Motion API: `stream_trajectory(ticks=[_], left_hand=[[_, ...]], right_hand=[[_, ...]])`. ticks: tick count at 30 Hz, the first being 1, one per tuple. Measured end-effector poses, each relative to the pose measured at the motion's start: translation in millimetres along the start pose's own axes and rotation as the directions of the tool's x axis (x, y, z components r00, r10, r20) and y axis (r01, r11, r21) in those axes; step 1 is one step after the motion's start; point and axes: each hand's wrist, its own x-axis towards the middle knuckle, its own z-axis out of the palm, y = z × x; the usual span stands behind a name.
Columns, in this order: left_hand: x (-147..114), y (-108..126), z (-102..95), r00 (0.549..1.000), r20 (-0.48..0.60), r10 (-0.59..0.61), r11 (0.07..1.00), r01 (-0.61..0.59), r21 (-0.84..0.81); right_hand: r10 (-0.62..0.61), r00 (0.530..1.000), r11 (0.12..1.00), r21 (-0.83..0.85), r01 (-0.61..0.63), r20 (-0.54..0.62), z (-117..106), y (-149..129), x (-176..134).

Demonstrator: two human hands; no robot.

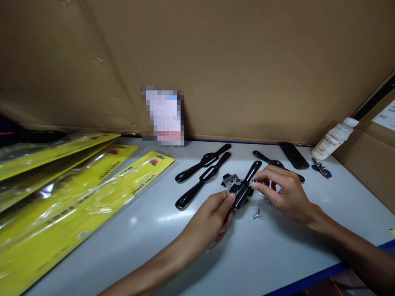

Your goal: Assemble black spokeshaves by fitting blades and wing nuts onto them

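My left hand [219, 211] is closed around a black spokeshave [242, 193], which it holds tilted above the table. Thumb and forefinger of my right hand [282, 189] pinch a small shiny metal part, apparently a screw [252, 181], against the upper side of the spokeshave body. Just behind the held tool lie metal blades and black cap pieces [231, 179], partly covered by it. A few loose silver screws [257, 214] rest on the table below my right fingers; others are partly hidden by that hand.
Two black spokeshave bodies [202, 179] lie left of my hands. Another spokeshave [262, 156] sits behind my right hand. Yellow blister packs [132, 181] fill the left side. A phone [294, 155], keys [321, 168] and a bottle [335, 139] stand rear right. Cardboard [247, 61] walls the back.
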Motion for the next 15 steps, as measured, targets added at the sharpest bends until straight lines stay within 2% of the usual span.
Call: stream_trajectory(ticks=[4, 7, 12, 15], left_hand=[[2, -4, 1.5, 0.998, 0.044, 0.037, 0.994, -0.041, 0.097], [2, -5, 0.9, 0.997, 0.059, 0.046, 0.988, -0.054, 0.141], [2, -4, 1.8, 0.997, 0.072, 0.033, 0.981, -0.046, 0.189], [2, -3, 2.9, 0.997, 0.068, 0.023, 0.976, -0.038, 0.217]], right_hand=[[-0.142, 0.990, 0.988, -0.058, 0.142, 0.012, 13, -5, -7], [-0.152, 0.988, 0.986, -0.071, 0.153, 0.022, 19, -6, -11], [-0.152, 0.987, 0.987, -0.062, 0.148, -0.055, 26, -7, -11], [-0.150, 0.987, 0.987, -0.062, 0.146, -0.058, 29, -6, -12]])
